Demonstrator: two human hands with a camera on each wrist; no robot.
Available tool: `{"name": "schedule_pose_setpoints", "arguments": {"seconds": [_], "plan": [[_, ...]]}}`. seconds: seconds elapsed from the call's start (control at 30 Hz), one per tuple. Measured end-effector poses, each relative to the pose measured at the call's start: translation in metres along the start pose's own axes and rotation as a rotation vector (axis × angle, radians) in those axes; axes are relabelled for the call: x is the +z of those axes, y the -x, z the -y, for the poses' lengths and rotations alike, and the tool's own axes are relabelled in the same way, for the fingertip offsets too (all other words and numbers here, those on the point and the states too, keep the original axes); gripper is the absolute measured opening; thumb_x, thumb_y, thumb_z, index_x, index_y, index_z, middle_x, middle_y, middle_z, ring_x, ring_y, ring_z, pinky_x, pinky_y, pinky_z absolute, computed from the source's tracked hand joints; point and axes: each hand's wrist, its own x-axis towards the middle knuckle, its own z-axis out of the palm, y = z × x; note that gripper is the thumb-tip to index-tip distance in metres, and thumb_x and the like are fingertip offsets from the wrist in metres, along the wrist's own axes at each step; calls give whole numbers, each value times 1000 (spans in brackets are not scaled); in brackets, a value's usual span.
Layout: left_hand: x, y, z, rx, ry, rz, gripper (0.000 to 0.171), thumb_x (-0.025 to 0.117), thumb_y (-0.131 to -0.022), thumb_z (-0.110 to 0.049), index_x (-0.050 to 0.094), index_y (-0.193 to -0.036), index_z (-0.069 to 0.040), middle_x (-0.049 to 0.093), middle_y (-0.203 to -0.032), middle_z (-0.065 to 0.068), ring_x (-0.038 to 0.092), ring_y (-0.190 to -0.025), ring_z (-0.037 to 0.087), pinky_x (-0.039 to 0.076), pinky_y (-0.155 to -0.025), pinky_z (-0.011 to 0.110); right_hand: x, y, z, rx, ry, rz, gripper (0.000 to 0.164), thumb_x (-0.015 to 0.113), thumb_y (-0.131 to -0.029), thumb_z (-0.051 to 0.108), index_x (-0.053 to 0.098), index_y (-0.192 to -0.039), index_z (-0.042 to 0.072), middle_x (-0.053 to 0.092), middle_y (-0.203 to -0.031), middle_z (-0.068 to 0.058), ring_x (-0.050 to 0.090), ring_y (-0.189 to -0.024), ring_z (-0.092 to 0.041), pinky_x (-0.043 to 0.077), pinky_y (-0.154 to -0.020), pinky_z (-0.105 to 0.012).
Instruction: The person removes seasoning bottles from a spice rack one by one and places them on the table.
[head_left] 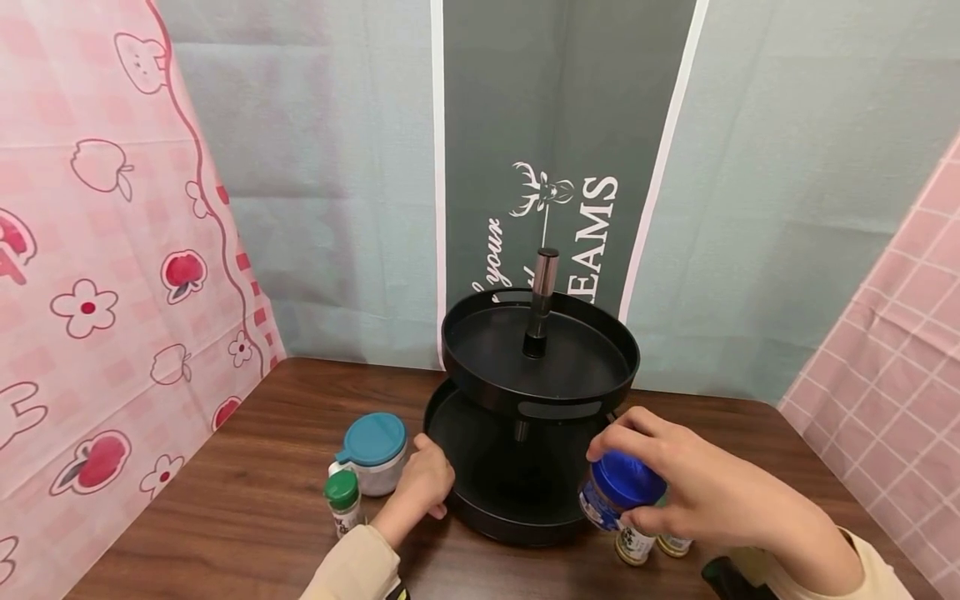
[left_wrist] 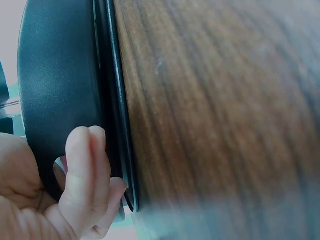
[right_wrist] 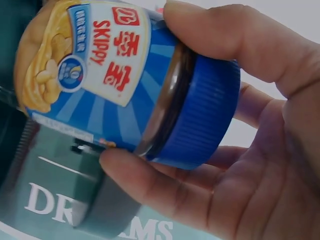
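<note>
My right hand [head_left: 693, 479] holds a Skippy peanut butter jar [right_wrist: 110, 75] with a blue lid [right_wrist: 207, 115], thumb on one side and fingers on the other. The jar is tilted and hangs by the right front of a black two-tier round tray [head_left: 517, 531]. At the tray's left side my left hand [head_left: 422, 482] grips the wall of the lower tier. In the left wrist view its curled fingers [left_wrist: 82, 170] lie against that wall beside the handle cut-out. Nothing stands on the upper tier [head_left: 487, 354], which has a post with a shiny handle [head_left: 546, 275].
Left of the tray stand a white container with a teal lid [head_left: 377, 439] and a green-capped spice bottle [head_left: 343, 492]. Small spice bottles [head_left: 634, 546] stand below the right hand, near a dark green object [head_left: 731, 577]. A grey-green curtain [head_left: 360, 208] hangs behind the wooden table [head_left: 247, 467].
</note>
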Motion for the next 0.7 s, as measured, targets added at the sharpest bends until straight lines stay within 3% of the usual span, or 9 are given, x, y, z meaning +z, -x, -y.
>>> {"name": "schedule_pose_setpoints", "arguments": {"seconds": [0.37, 0.7], "plan": [[0, 0, -2, -12, -4, 9, 30, 47, -84, 1, 30, -107, 8, 48, -41, 13, 51, -29, 21, 46, -38, 34, 24, 12, -11, 141, -112, 150, 53, 77, -71, 14, 49, -111, 35, 44, -103, 6, 54, -88, -12, 49, -61, -25], [1, 0, -1, 7, -13, 0, 28, 47, -83, 1, 31, -105, 8, 47, -39, 11, 50, -28, 21, 46, -39, 34, 47, 14, -22, 191, -216, 267, 51, 77, -71, 14, 49, -109, 34, 43, -104, 6, 53, -90, -14, 49, -61, -27]]}}
